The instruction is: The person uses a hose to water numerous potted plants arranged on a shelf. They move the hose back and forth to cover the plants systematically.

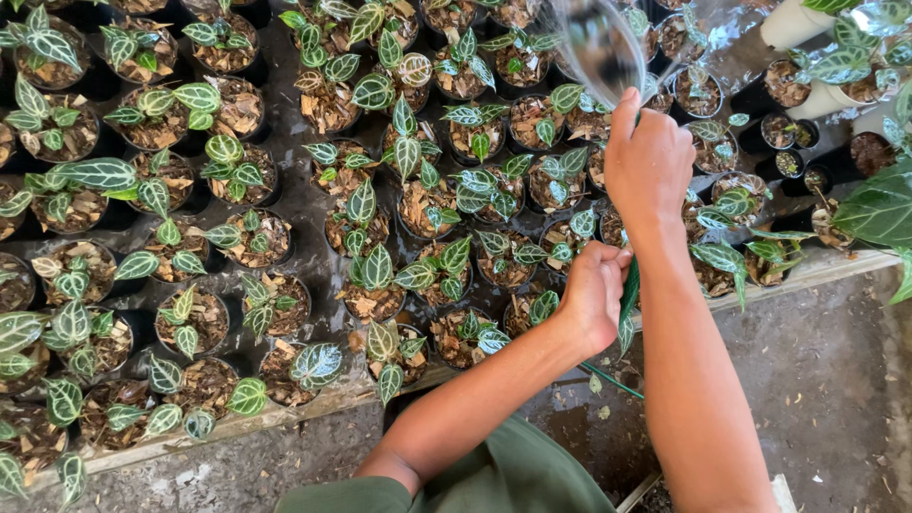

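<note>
A tabletop (pixel 285 418) carries many pots (pixel 375 299) of veined leaves. The green hose (pixel 629 290) runs up through both hands: left hand (pixel 594 294) clenched around it at 6 o'clock, right hand (pixel 651 161) gripping its end at 12 o'clock, spray (pixel 598 43) fanning beyond.

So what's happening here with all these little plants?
A person is spraying water over a bed of small potted plants with dark green, white-veined leaves, each in a black pot topped with bark chips. The right hand is held out over the pots at the hose end, where a fan of water spreads out. The left hand grips the green hose lower down. The black sheet under the pots looks wet.
</note>
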